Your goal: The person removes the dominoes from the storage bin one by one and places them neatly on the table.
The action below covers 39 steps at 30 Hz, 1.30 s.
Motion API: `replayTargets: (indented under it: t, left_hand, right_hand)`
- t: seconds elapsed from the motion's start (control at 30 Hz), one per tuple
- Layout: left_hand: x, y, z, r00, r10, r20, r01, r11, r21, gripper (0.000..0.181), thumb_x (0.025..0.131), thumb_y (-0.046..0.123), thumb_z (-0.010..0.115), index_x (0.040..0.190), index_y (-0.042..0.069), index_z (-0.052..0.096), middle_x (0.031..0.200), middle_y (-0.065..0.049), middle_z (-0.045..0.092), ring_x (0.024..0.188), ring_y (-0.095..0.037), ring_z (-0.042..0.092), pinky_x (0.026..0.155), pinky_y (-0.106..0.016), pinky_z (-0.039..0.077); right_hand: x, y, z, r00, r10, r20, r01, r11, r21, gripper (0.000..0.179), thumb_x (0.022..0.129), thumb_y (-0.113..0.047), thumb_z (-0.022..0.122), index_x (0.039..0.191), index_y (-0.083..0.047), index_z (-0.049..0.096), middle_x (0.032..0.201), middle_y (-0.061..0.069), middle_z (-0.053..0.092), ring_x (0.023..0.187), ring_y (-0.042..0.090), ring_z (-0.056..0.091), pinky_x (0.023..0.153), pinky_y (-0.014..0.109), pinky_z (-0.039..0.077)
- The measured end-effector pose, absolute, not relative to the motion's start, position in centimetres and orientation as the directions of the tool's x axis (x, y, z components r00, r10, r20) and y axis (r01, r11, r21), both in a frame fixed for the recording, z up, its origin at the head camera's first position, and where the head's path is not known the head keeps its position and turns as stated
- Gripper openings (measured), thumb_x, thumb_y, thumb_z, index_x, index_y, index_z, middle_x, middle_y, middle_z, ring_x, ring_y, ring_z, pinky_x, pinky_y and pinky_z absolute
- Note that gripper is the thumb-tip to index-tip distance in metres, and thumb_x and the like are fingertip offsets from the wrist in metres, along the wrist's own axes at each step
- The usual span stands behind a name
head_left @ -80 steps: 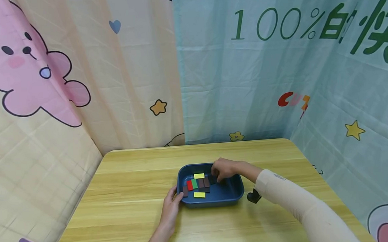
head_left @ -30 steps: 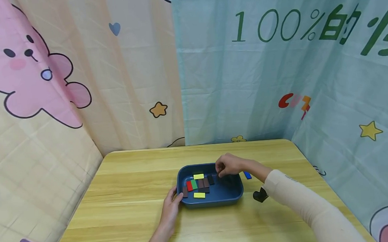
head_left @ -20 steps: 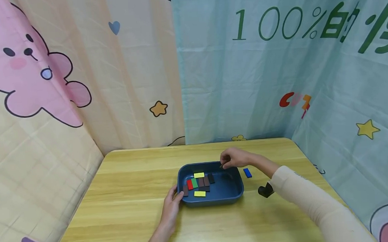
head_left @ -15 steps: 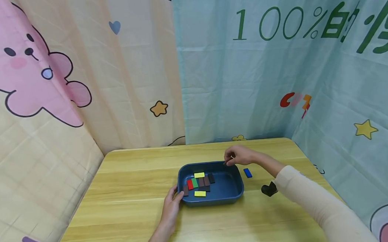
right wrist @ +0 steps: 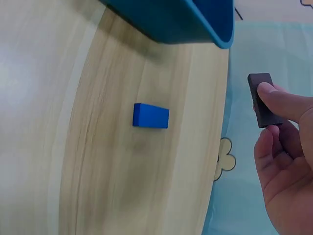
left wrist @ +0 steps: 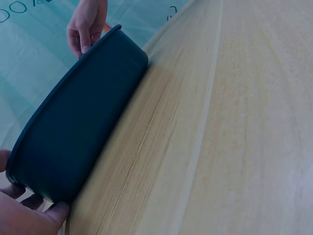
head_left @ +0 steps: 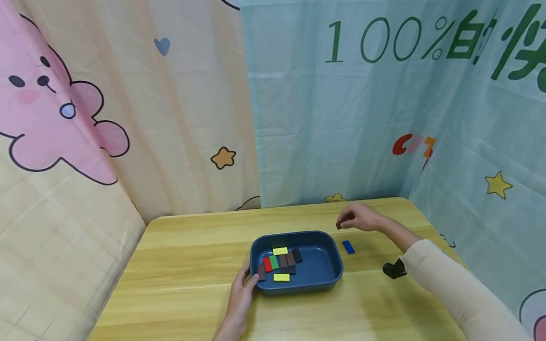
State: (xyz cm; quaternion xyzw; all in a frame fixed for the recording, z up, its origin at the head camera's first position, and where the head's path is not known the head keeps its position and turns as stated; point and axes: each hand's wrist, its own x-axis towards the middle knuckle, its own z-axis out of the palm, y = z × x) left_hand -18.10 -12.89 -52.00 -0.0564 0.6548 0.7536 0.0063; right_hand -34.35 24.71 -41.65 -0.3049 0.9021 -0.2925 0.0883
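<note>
My right hand point(head_left: 361, 217) is raised beyond the back right corner of a dark blue plastic bin point(head_left: 303, 288). Between thumb and fingers it pinches a small dark brown rectangular block point(right wrist: 263, 100), plainest in the right wrist view. A blue block point(head_left: 348, 246) lies on the table just right of the bin. My left hand point(head_left: 241, 297) grips the bin's left end, thumb at the rim and fingers against the outer wall. Inside the bin lie a red block point(head_left: 267, 264), a green block point(head_left: 274, 262), yellow blocks point(head_left: 281, 277), and several brown and black blocks point(head_left: 297, 254).
The wooden table point(head_left: 176, 280) reaches back to hanging printed curtains point(head_left: 185, 118), which stand along the back and both sides. A black object point(head_left: 394, 270) sits at the right wrist, below the pale sleeve point(head_left: 458, 284).
My right hand has lifted out of the bin and moved right and back with the brown block. The blue block beside the bin has come into sight. The left hand stays put.
</note>
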Motion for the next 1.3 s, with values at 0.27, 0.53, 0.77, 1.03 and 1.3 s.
replayTargets:
  t: [0.27,0.53,0.77,1.03,1.3]
  left_hand:
    - [-18.0,-12.8,-52.1,-0.994,-0.056,-0.091,-0.082,-0.150,0.985,0.051,0.109,0.012,0.049,0.154,-0.008,0.035,0.160,-0.032,0.028,0.145,-0.045,0.032,0.117,-0.058,0.030]
    - [-18.0,-12.8,-52.2,-0.995,-0.057,-0.076,-0.068,-0.141,0.988,0.050,0.109,0.012,0.049,0.153,-0.009,0.037,0.159,-0.033,0.029,0.144,-0.046,0.033,0.117,-0.058,0.031]
    - [-18.0,-12.8,-52.2,-0.995,-0.056,-0.080,-0.071,-0.158,0.985,0.050,0.109,0.012,0.049,0.153,-0.009,0.036,0.159,-0.033,0.029,0.144,-0.045,0.033,0.117,-0.058,0.031]
    - [-18.0,-13.1,-52.3,-0.994,-0.062,-0.085,-0.076,-0.143,0.987,0.049,0.108,0.011,0.049,0.152,-0.008,0.038,0.159,-0.032,0.030,0.145,-0.045,0.033,0.118,-0.058,0.030]
    - [-18.0,-13.1,-52.4,-0.996,-0.048,-0.078,-0.071,-0.145,0.987,0.050,0.109,0.011,0.049,0.153,-0.009,0.036,0.159,-0.032,0.029,0.144,-0.046,0.034,0.117,-0.059,0.031]
  right_hand:
    - [-34.2,26.4,-43.0,-0.867,-0.499,-0.014,-0.378,0.674,-0.635,0.005,0.100,-0.006,0.067,0.101,-0.002,0.070,0.089,0.007,0.067,0.077,0.030,0.063,0.064,0.037,0.054]
    - [-33.2,28.0,-44.0,-0.917,-0.389,-0.085,-0.216,0.666,-0.714,0.006,0.101,-0.004,0.065,0.099,0.002,0.063,0.086,0.010,0.063,0.071,0.028,0.061,0.067,0.054,0.056]
    - [-32.7,28.9,-45.6,-0.938,-0.329,-0.111,-0.168,0.711,-0.683,0.009,0.100,-0.007,0.067,0.099,0.001,0.062,0.086,0.009,0.066,0.071,0.025,0.063,0.065,0.045,0.058]
    - [-32.1,29.1,-47.5,-0.942,-0.313,-0.121,-0.132,0.677,-0.724,0.011,0.099,-0.002,0.067,0.094,0.001,0.058,0.082,0.011,0.069,0.066,0.024,0.066,0.058,0.035,0.055]
    - [-31.4,29.3,-48.8,-0.963,-0.219,-0.157,-0.056,0.731,-0.680,0.012,0.094,-0.005,0.074,0.089,0.000,0.065,0.074,0.006,0.069,0.060,0.018,0.066,0.056,0.032,0.056]
